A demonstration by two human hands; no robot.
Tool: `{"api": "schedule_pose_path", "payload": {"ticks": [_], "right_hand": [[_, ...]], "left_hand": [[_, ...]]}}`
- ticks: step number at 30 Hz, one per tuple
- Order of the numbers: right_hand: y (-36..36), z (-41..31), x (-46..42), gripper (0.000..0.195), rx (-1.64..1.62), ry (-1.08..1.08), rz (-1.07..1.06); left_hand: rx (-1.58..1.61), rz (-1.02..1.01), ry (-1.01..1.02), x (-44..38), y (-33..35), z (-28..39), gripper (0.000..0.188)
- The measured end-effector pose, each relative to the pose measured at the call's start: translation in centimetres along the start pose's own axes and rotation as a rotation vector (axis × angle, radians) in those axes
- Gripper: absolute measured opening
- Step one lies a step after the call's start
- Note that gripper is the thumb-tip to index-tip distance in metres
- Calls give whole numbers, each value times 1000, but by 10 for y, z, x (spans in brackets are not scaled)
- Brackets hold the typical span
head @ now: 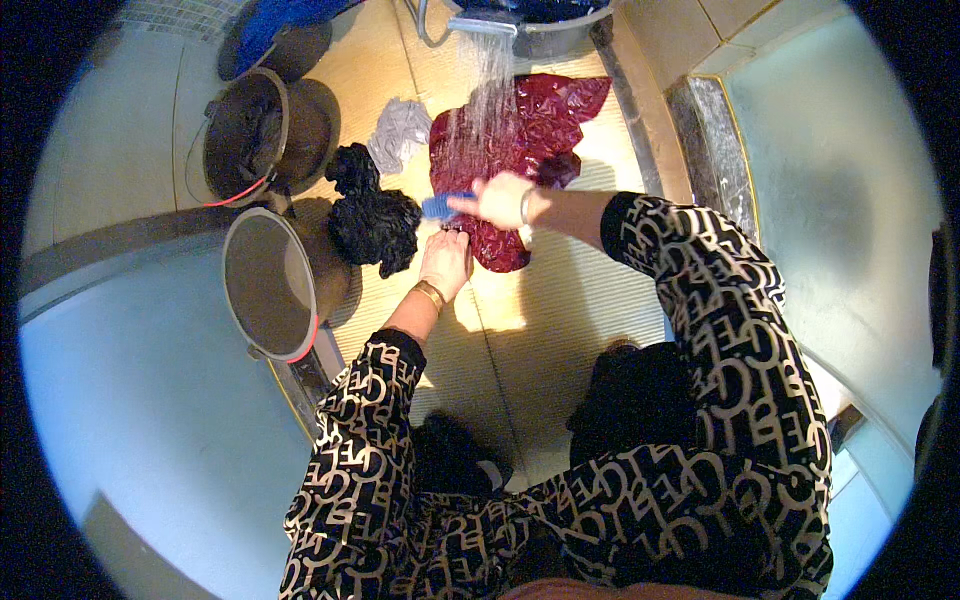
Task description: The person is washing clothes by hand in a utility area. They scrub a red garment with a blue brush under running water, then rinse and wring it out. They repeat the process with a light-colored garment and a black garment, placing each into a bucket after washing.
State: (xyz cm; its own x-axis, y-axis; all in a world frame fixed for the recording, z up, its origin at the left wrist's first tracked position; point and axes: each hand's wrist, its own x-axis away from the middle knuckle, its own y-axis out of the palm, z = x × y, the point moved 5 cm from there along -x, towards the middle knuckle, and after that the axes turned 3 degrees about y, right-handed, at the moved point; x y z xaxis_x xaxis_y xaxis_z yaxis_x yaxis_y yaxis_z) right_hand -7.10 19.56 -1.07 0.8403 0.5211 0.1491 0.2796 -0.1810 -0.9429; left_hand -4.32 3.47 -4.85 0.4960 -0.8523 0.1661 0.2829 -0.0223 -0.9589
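A wet dark-red cloth lies spread on the ribbed floor, and water falls on its far part. My right hand, slightly blurred, grips a blue scrubbing brush over the near left part of the cloth. Just below the brush, my left hand presses down with bent fingers at the cloth's left edge. Its fingertips seem to pinch the fabric there, partly hidden by the hand itself. A crumpled black cloth lies left of both hands. Beyond it is a small grey cloth.
Water sprays from a flat shower head beside a large tub at the far side. Along the left stand a bucket, a second bucket holding dark cloth, and another container with blue fabric. A stone ledge borders the right.
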Motion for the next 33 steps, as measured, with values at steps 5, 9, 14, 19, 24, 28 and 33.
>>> {"api": "schedule_pose_path", "payload": {"ticks": [5,9,14,19,24,28,33], "right_hand": [[-22,60,0,48,157,571,181],[0,15,-3,50,16,178,-47],[-13,62,4,53,192,440,100],[-16,80,49,71,-58,626,371],[18,60,83,95,-196,727,58],[1,42,74,80,-274,643,92],[-80,28,41,78,-10,436,287]], "left_hand": [[26,-33,-76,1,8,-5,15],[-14,143,7,3,3,1,17],[-37,41,-54,15,2,4,19],[183,-62,-523,15,-9,-15,44],[307,10,-639,-3,0,-23,80],[320,385,-482,-11,2,-26,31],[1433,636,-775,-14,-45,-69,15]]}}
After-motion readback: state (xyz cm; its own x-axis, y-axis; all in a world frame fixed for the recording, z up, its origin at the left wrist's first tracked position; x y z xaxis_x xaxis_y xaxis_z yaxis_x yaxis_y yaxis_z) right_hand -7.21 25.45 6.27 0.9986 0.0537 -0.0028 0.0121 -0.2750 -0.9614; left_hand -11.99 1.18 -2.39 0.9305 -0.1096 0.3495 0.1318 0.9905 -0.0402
